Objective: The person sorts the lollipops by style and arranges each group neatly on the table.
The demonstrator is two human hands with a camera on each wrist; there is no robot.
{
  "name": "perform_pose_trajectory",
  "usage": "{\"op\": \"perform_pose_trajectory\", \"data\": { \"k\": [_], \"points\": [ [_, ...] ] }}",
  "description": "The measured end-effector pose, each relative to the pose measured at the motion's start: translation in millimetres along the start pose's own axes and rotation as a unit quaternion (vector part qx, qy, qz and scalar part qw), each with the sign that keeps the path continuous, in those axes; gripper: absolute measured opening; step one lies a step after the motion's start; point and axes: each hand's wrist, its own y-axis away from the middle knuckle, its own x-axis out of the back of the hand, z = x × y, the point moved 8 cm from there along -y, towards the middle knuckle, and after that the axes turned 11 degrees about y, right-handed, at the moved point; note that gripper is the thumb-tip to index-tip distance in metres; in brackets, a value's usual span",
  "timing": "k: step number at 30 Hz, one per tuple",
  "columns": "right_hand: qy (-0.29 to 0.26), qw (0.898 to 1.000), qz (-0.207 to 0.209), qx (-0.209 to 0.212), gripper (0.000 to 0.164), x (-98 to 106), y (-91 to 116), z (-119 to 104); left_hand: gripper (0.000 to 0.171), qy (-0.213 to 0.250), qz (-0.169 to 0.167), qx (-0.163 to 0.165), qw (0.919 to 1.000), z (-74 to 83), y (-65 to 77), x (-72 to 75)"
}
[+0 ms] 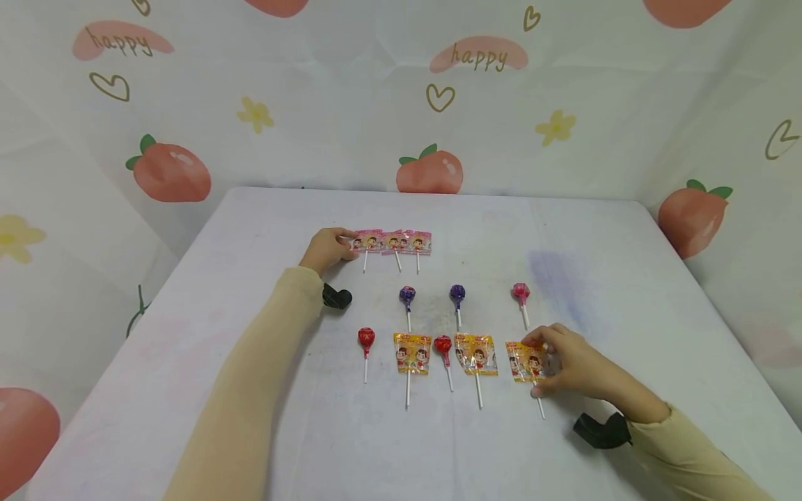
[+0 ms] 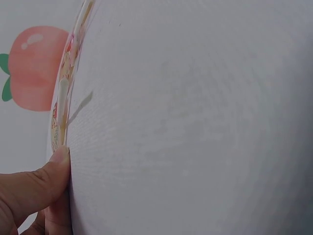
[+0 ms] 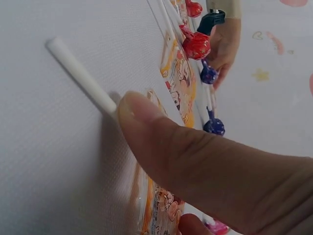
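Observation:
At the back of the table, my left hand [image 1: 328, 249] pinches the left edge of a pink-wrapped lollipop [image 1: 367, 241], the leftmost of three in a touching row. In the left wrist view, the thumb [image 2: 58, 161] meets the wrapper's end. My right hand [image 1: 573, 367] holds a yellow-wrapped lollipop [image 1: 521, 362] at the front right, fingers at the wrapper's top and thumb near the stick. In the right wrist view, its white stick [image 3: 80, 73] lies past the thumb [image 3: 146, 122]; the wrapper is partly hidden.
Two more yellow-wrapped lollipops [image 1: 412, 353] lie in the front row with two red ball lollipops [image 1: 366, 338]. Between the rows lie two purple ball lollipops [image 1: 457, 293] and a pink one [image 1: 521, 292]. A peach-print cloth [image 1: 351, 139] hangs behind the white table [image 1: 326, 445].

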Motion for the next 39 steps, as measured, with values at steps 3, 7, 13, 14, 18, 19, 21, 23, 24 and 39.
{"op": "perform_pose_trajectory", "data": {
  "k": [3, 7, 13, 14, 18, 19, 21, 23, 24, 39],
  "points": [
    [0.001, 1.0, -0.002, 0.0, 0.068, -0.5, -2.1, 1.3, 0.05, -0.001, 0.0, 0.0, 1.0, 0.2, -0.1, 0.6],
    [-0.003, 1.0, -0.008, -0.001, 0.068, -1.9, -4.6, 2.8, 0.05, 0.001, -0.001, -0.002, 1.0, 0.9, 0.7, 1.1],
    [-0.006, 1.0, -0.02, -0.005, 0.068, -3.1, -7.8, 4.1, 0.05, 0.003, -0.004, -0.011, 0.9999, 1.8, 1.6, 1.7],
    [-0.008, 1.0, -0.022, -0.006, 0.067, -3.1, -8.2, 4.1, 0.05, 0.004, -0.004, -0.012, 0.9999, 1.6, 1.4, 1.8],
    [-0.012, 0.999, -0.028, -0.011, 0.065, -3.3, -9.2, 3.8, 0.049, 0.002, -0.005, -0.012, 0.9999, 1.0, 0.8, 1.4],
    [-0.012, 0.999, -0.028, -0.013, 0.064, -3.3, -9.1, 3.6, 0.049, 0.001, -0.005, -0.011, 0.9999, 0.8, 0.8, 1.3],
    [-0.009, 1.0, -0.025, -0.014, 0.064, -2.9, -8.7, 3.1, 0.049, 0.001, -0.005, -0.009, 0.9999, 0.7, 0.6, 0.9],
    [-0.006, 1.0, -0.021, -0.013, 0.064, -2.7, -8.0, 2.3, 0.049, 0.001, -0.005, -0.007, 1.0, 0.6, 0.4, 0.3],
    [-0.004, 1.0, -0.02, -0.013, 0.064, -2.7, -7.7, 2.1, 0.049, 0.002, -0.005, -0.007, 1.0, 0.6, 0.3, 0.2],
    [-0.059, 0.998, -0.035, -0.016, 0.07, -1.2, -2.8, 2.9, 0.049, 0.0, -0.003, 0.001, 1.0, 0.2, -0.6, 0.0]
  ]
}}
